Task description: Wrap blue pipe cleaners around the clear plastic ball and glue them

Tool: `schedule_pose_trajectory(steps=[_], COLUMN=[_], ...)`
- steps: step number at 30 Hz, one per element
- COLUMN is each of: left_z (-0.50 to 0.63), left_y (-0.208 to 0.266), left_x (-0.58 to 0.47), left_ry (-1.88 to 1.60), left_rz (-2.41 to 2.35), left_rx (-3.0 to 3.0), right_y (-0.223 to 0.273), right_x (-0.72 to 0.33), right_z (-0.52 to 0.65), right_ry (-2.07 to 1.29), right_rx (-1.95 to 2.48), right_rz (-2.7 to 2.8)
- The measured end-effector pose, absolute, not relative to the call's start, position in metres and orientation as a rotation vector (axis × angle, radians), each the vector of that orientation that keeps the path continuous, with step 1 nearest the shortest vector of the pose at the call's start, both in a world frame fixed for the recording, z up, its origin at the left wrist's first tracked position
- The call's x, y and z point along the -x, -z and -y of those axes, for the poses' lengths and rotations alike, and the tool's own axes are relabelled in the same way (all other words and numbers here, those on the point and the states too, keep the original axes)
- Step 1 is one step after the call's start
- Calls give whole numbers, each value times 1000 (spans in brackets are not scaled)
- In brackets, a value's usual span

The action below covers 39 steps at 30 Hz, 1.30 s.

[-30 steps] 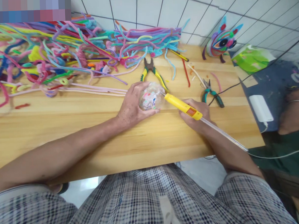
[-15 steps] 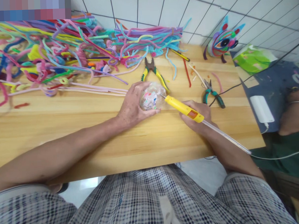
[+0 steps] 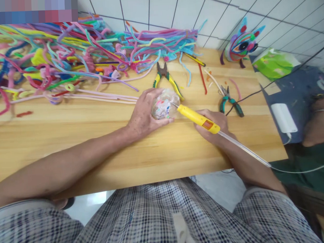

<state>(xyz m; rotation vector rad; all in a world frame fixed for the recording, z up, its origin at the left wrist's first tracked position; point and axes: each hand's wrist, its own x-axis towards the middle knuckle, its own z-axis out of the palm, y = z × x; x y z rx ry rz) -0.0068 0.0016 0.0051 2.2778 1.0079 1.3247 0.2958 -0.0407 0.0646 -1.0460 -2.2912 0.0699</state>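
My left hand (image 3: pixel 143 113) is wrapped round the side of a clear, rounded piece (image 3: pixel 165 104) with coloured bits showing in it; its exact kind I cannot make out. In my right hand (image 3: pixel 214 125) is a yellow hot glue gun (image 3: pixel 197 117), with a long clear glue stick (image 3: pixel 244 148) running out of its back end. The gun's metal nozzle meets the face of the clear piece, or is just over it. Much of the right hand's grip is hidden beneath the gun. Just behind the clear piece lie pliers with yellow and green handles (image 3: pixel 157 79).
Tangled pipe cleaners (image 3: pixel 69 64) cover the back left, beside a bundle (image 3: pixel 164 43) along the wall. Smaller teal pliers (image 3: pixel 229 103), a yellow cutter (image 3: pixel 195 59) and a colourful animal figure (image 3: pixel 239 49) are at the right. A black cable (image 3: pixel 277 76) crosses there; another person's arm (image 3: pixel 317 123) is at the right edge.
The glue gun's nozzle has shifted slightly left over the clear piece, with my right hand moving along. My left hand stays in nearly the same place.
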Motion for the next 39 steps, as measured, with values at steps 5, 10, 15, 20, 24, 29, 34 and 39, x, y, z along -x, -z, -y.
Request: schedule_pose_trajectory(steps=[5,10,15,20,24,29,34,39], left_z=[-2,-1,-2,-3,-3,-2,-1,-1], left_y=[-5,-5,-4,-4,-5,-5,-6,-5], left_x=[6,7,7,7,7,7,6,7], left_ry=[-1380,-1343,-1313,-1347,-1336,-1315,-1359,-1351], left_rz=[-968,-990,-1048,-999,-990,-993,-963,-974], left_rx=[-2288,-2289,-2297,-2305,-2339,-2330,-2258,-2250], right_y=[-65,-61,-60,-61,-61,-61,-62,-62], right_x=[-294,-294,-298,-297,-297,-298,-297,-293], right_z=[41,41,41,41,41,43,43,44], right_ry=[-44,-83,-228,-177,-202,-188,-147,-118], right_rx=[1015,1092,1293,1169,1267,1330,1283,1247], right_rz=[2268,2239,2244,2277,2268,2288,2286,2206])
